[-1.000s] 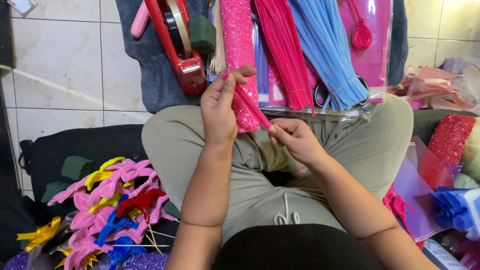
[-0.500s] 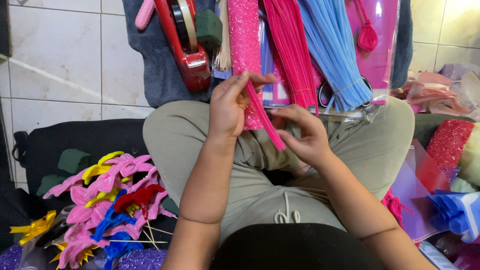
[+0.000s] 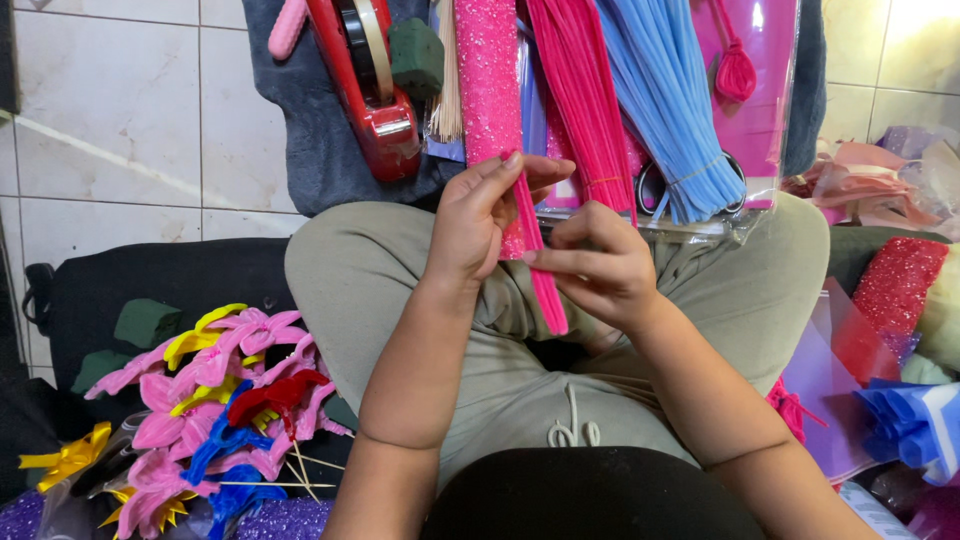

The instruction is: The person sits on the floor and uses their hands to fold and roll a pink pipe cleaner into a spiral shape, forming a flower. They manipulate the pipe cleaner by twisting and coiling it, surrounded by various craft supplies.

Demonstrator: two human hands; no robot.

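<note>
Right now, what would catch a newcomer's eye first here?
At centre, the left hand and right hand pinch a bright pink pipe cleaner over the lap. Beyond them lie bundles of pink stems and blue stems. At lower left sits a heap of pink, yellow and blue flowers.

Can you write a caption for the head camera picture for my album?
Both hands, left hand and right hand, pinch a hot-pink pipe cleaner over the lap, pipe-cleaner flowers beside.

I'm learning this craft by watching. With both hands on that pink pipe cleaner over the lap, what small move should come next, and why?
Probably a bend or twist where the right hand pinches. The left hand holds the top of the pink pipe cleaner, and its lower end hangs free and straight.
</note>
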